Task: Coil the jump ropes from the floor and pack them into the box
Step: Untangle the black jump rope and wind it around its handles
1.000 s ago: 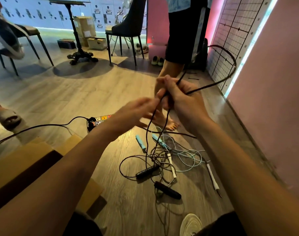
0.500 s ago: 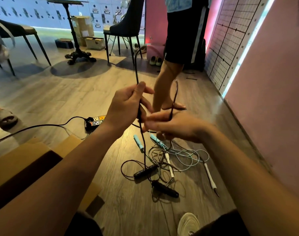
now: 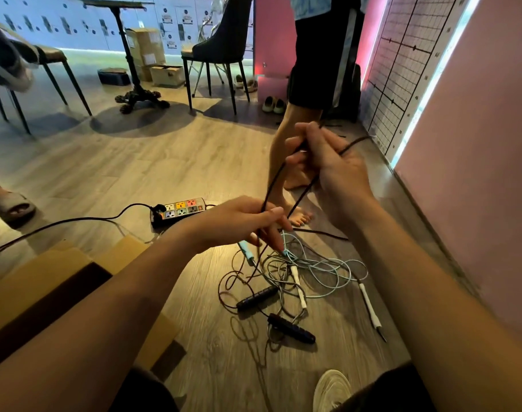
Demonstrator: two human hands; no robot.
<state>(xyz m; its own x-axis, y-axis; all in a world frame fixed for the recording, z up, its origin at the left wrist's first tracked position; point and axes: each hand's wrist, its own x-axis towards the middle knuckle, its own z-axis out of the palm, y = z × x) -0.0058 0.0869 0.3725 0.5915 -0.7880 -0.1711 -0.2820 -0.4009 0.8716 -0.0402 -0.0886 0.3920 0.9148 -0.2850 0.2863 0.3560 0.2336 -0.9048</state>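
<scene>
No text can be read: the wall posters (image 3: pixel 167 17), box labels (image 3: pixel 149 58) and the grid panel (image 3: pixel 402 55) numbers are too blurred.

1. One wide-angle camera, worn on the head, faces forward and down.
2. The left hand (image 3: pixel 239 224) and right hand (image 3: pixel 322 162) sit near the lens, mid-frame.
3. The floor (image 3: pixel 135 173) lies farther below, running away toward the upper frame.

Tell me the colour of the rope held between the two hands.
Black; the rope shows best in the head view.
</scene>
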